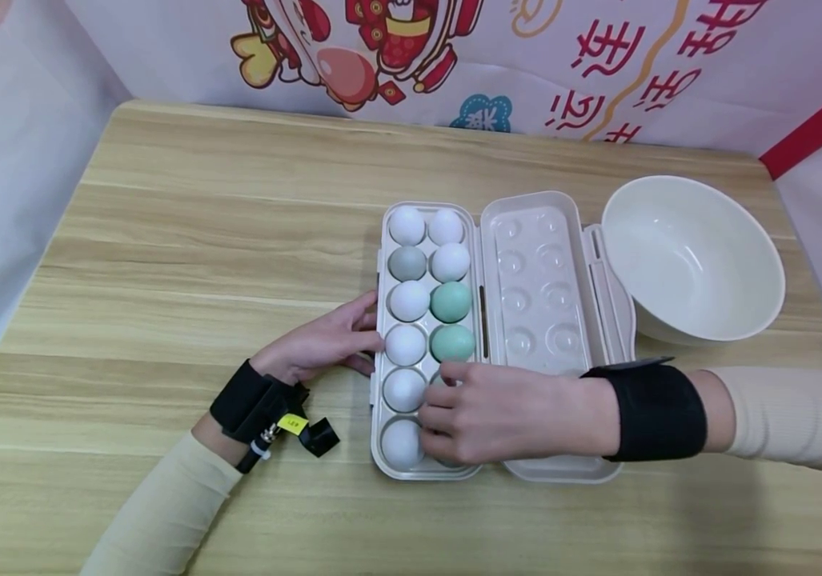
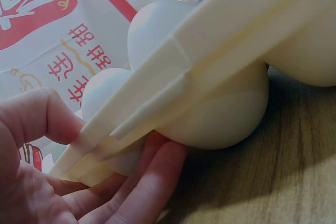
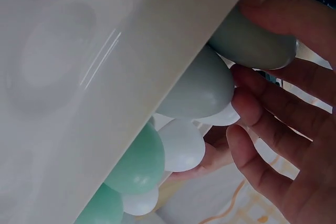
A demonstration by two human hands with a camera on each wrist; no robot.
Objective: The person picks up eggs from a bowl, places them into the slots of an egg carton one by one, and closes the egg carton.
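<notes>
Curling round a pale grey-green egg (image 3: 257, 38) in the near right cell of the tray (image 1: 379, 320), your right hand (image 1: 504, 412) has thumb and fingers (image 3: 262, 111) wrapped about it; the egg sits low in its cell, and from the head view your hand hides it almost wholly. Your left hand (image 1: 317, 344) lies on the bench (image 1: 202, 240) with its fingers straight, tips pressed against the tray's left wall, holding nothing; the left wrist view shows them under the tray's rim. The tray is open, its lid (image 1: 540, 288) folded flat to the right. White eggs fill the left column save one grey egg (image 1: 407, 263) second from the back. In the right column stand two white eggs at the back, then two green eggs (image 1: 451, 302) just beyond your right hand. A cream bowl (image 1: 691, 256) stands just right of the lid, tilted toward you.
</notes>
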